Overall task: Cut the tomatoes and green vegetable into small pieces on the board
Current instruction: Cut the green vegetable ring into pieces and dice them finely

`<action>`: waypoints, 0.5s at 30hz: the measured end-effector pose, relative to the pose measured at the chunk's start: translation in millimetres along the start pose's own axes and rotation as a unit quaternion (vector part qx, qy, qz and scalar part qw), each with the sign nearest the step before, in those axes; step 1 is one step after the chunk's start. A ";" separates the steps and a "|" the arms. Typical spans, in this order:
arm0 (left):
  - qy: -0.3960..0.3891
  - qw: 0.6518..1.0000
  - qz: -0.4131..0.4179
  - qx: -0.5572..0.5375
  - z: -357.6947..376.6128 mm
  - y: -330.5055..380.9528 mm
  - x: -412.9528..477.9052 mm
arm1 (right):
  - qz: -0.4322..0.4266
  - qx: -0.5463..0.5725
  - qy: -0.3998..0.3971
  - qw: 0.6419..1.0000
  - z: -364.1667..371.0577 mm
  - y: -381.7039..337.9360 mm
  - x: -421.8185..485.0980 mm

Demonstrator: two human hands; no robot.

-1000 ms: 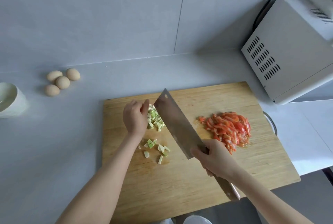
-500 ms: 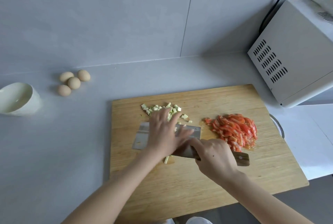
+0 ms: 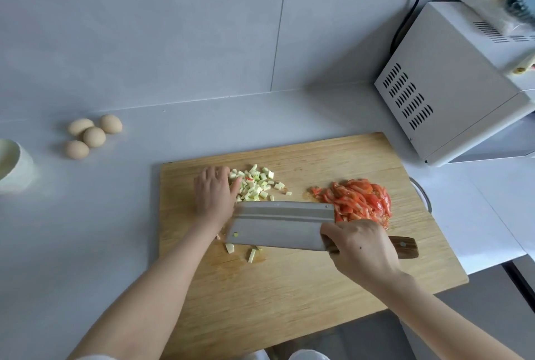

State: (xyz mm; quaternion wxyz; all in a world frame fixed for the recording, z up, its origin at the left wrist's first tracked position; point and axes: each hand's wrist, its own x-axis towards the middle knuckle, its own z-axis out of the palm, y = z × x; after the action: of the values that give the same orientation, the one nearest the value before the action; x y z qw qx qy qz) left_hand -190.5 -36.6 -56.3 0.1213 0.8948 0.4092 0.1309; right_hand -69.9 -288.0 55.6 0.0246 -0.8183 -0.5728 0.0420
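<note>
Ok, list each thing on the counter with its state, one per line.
Green vegetable: diced, piled on board.
Tomatoes: cut, heaped.
Cleaver: held by right hand.
Left hand: open, beside the dice.
Eggs: whole.
Cutting board: flat on counter.

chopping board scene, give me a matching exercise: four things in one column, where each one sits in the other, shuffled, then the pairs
Things:
1. tomato pieces
2. green vegetable pieces
3. eggs
4. cleaver

Places:
A. on the counter, left of the board
B. held in the right hand
C. right part of the board
D. beside the left hand, far part of the board

Pairs: 1-C, 2-D, 3-A, 4-B
</note>
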 end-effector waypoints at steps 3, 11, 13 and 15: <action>0.041 0.997 -0.020 -0.068 -7.8 -7.1 7.1 | 0.072 0.053 -0.035 0.995 -11.4 19.8 -4.4; -0.025 0.973 -0.110 -0.202 -38.0 -3.9 22.6 | -0.019 0.196 -0.305 0.932 -1.3 12.5 16.6; -0.062 0.969 -0.121 -0.205 -44.8 -0.7 22.8 | -0.050 0.187 -0.339 0.921 8.8 3.5 29.2; -0.111 0.962 -0.125 -0.218 -48.2 -0.4 22.8 | -0.056 0.189 -0.359 0.912 13.8 -1.2 42.9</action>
State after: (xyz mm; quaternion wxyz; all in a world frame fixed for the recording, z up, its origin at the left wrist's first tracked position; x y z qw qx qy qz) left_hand -192.4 -13.6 -8.2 0.3736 0.7975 0.4628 0.1006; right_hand -57.8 -247.4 40.2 -0.0265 -0.6948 -0.5694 0.4385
